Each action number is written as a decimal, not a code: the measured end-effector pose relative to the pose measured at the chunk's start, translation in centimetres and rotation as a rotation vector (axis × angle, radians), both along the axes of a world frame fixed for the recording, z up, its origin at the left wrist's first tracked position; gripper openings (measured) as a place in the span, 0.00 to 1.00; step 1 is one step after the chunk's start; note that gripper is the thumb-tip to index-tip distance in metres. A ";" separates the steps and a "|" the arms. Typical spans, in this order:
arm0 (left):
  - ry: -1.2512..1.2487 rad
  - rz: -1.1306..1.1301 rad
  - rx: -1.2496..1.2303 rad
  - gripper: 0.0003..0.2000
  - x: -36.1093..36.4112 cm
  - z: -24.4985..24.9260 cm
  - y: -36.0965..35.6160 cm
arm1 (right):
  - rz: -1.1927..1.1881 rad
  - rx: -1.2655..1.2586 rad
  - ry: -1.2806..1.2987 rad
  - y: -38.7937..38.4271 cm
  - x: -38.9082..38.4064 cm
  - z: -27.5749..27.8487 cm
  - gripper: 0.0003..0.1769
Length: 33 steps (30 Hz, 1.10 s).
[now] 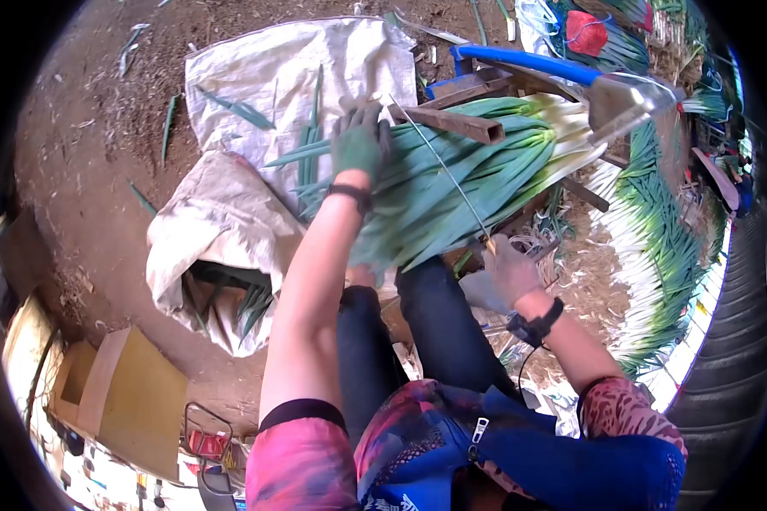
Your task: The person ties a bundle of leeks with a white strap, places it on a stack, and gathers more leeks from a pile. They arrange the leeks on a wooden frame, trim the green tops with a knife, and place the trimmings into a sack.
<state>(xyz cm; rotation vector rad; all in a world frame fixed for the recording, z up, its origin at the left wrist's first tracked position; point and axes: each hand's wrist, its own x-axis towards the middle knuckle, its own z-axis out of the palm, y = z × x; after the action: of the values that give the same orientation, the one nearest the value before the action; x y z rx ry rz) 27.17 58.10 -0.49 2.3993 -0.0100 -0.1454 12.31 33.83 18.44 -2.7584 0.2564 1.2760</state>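
Note:
A big bundle of long green onions [486,179] lies across a metal stand, white ends to the right and green leaves toward me. My left hand [360,145], in a green and grey glove, lies on the leaf ends with its fingers stretched out. My right hand [511,271], also gloved, is closed around the handle of a long thin blade [447,175]. The blade slants up and left over the leaves, and its far end is near my left fingers. Some leaves under my left wrist are blurred.
A white woven sheet [256,72] with loose leaves on it lies at the far left. Nearer is a woven sack [222,204] with leaves inside. The stand has a blue bar [528,61] and a square metal tube [456,122]. Piled green onions [648,264] line the right.

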 end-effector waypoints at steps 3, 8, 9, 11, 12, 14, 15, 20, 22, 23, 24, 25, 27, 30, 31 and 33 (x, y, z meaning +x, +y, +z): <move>0.414 -0.092 0.081 0.21 2.3 -3.7 -2.0 | -0.028 0.007 -0.023 0.3 -0.7 0.2 0.17; 0.841 -0.187 -0.248 0.26 1.4 -11.2 -3.3 | 0.032 0.063 -0.228 -0.2 -1.0 0.0 0.16; 0.826 -0.200 -0.298 0.26 0.8 -12.9 -3.5 | 0.012 0.060 -0.197 -0.5 -1.0 -0.3 0.14; 0.779 -0.217 -0.391 0.26 0.4 -15.2 -3.6 | 0.004 0.061 -0.156 -0.9 -0.9 -0.6 0.13; 0.781 -0.200 -0.423 0.26 0.4 -15.5 -3.7 | 0.001 0.062 -0.138 -0.9 -0.7 -0.6 0.13; 0.778 -0.168 -0.491 0.26 0.7 -16.2 -4.2 | -0.015 0.030 -0.098 -0.5 -0.2 -0.5 0.12; 0.897 -0.205 -0.512 0.26 1.0 -16.3 -4.6 | -0.022 0.009 -0.080 -0.4 0.1 -0.5 0.12; 0.950 -0.328 -0.440 0.25 0.5 -12.4 -4.5 | 0.031 0.055 0.109 -0.1 1.0 -1.8 0.19; 0.729 -0.260 -0.469 0.19 -0.7 -12.2 -4.8 | 0.200 0.055 0.138 0.3 1.7 -3.0 0.17; 0.603 -0.465 -0.185 0.18 -1.8 -13.9 -5.3 | 0.324 0.026 0.165 -0.2 1.1 -4.6 0.16; 0.556 -0.500 -0.097 0.18 -2.2 -14.1 -5.5 | 0.447 -0.004 0.191 -0.4 1.2 -5.8 0.14; 0.509 -0.532 -0.009 0.18 -2.8 -14.4 -5.8 | 0.419 -0.001 0.166 -0.1 2.0 -6.4 0.13; 0.614 -0.312 -0.177 0.19 -4.3 -14.5 -6.0 | 0.300 -0.006 0.144 1.0 3.5 -8.3 0.12; 0.799 -0.075 -0.242 0.24 -4.8 -12.7 -6.3 | 0.007 -0.048 0.174 1.8 5.2 -12.4 0.11; 0.867 -0.073 -0.262 0.24 -3.5 -9.5 -5.6 | -0.044 -0.063 0.191 2.2 5.6 -12.7 0.11; 0.771 0.134 -0.351 0.24 -3.5 -10.8 -5.8 | 0.051 -0.076 0.225 2.7 6.2 -12.1 0.13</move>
<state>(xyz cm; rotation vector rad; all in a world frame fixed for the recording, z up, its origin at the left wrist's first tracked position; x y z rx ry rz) 23.63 52.28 -11.26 1.8554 0.4424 -0.9103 18.48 36.57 6.31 -2.6973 0.2573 1.6244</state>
